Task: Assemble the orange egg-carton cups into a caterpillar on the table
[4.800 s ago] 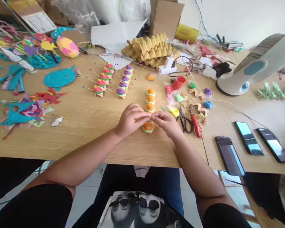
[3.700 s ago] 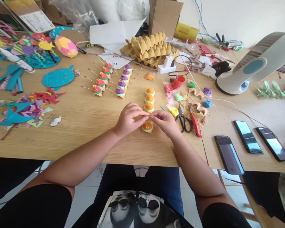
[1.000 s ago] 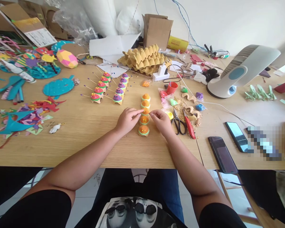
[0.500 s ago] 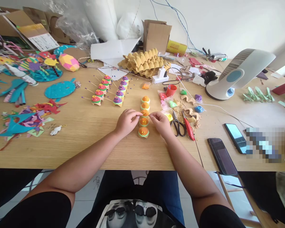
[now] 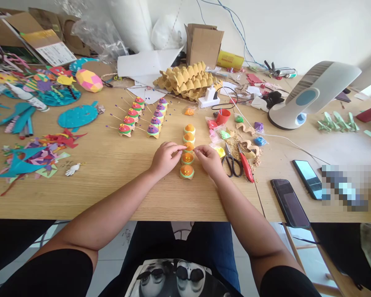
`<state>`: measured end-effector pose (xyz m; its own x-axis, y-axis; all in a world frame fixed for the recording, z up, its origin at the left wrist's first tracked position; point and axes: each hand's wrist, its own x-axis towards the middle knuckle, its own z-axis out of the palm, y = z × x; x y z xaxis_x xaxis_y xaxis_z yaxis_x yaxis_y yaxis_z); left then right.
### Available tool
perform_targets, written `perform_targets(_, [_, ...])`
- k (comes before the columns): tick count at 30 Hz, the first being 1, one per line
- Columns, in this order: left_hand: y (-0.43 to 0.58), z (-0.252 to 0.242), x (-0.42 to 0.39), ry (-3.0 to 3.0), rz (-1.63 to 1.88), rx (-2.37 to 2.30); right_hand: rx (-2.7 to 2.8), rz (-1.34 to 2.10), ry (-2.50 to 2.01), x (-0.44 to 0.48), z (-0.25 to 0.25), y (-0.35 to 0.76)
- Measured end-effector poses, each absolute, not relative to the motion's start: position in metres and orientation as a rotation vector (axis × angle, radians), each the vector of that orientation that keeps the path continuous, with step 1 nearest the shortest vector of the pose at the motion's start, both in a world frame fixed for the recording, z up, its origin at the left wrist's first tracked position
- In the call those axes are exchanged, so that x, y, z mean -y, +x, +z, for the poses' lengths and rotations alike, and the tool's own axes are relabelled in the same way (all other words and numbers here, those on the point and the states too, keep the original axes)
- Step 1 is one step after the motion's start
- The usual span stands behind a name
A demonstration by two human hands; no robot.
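Note:
A row of egg-carton cups (image 5: 186, 171), topped with orange and edged with pale green, runs away from me at mid-table. Yellow faces show on the two cups nearest me. My left hand (image 5: 167, 159) lies left of the row, its fingers closed with the index fingertip at the middle cup. From the right, my right hand (image 5: 208, 160) meets the same cup, thumb and index finger pinched. Whatever is between the fingertips is too small to make out. Behind stand a red-topped row (image 5: 129, 121) and a purple-topped row (image 5: 156, 121) of cups with sticks poking out.
Right of my right hand lie black-handled scissors (image 5: 233, 163) and a red-handled cutter (image 5: 246, 165). Beyond are a red cup (image 5: 223, 116), clay packets, egg trays (image 5: 185, 80) and a white fan (image 5: 309, 97). Two phones (image 5: 289, 202) lie right; paper scraps (image 5: 37, 159) lie left.
My hands stay at the middle cup, with only a slight shift of the fingertips. The rows of cups have not moved.

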<state>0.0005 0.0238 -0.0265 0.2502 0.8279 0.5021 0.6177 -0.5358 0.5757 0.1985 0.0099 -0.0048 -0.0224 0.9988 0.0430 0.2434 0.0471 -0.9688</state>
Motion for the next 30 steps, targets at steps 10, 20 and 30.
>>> perform_targets(10, [0.002,-0.022,-0.022,2.243,1.149,-1.354,1.405,1.070,-1.365,-0.009,-0.006,0.198])
perform_targets(20, [-0.002,-0.026,-0.025,2.197,1.240,-1.359,1.434,1.032,-1.382,-0.013,-0.010,0.202])
perform_targets(30, [-0.003,-0.025,-0.025,2.173,1.323,-1.328,1.499,0.982,-1.378,-0.018,-0.017,0.207])
